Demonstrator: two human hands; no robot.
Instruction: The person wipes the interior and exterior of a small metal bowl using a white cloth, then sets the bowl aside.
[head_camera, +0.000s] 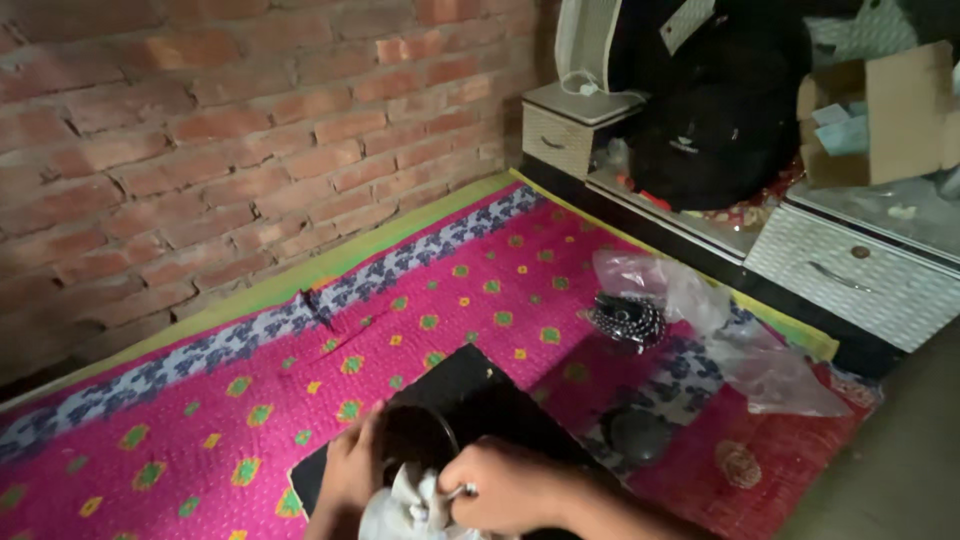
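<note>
Hands (350, 470) (510, 485) on white cloth (415, 510); clear plastic bag (720, 340) nearby

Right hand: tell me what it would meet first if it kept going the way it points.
The right hand points toward the person's left. First in that line is the white cloth it grips, then the left hand just beyond; depth there is hard to judge.

A pink quilt (250, 400) bears a black board (470, 385) and plastic bag (740, 350).
</note>
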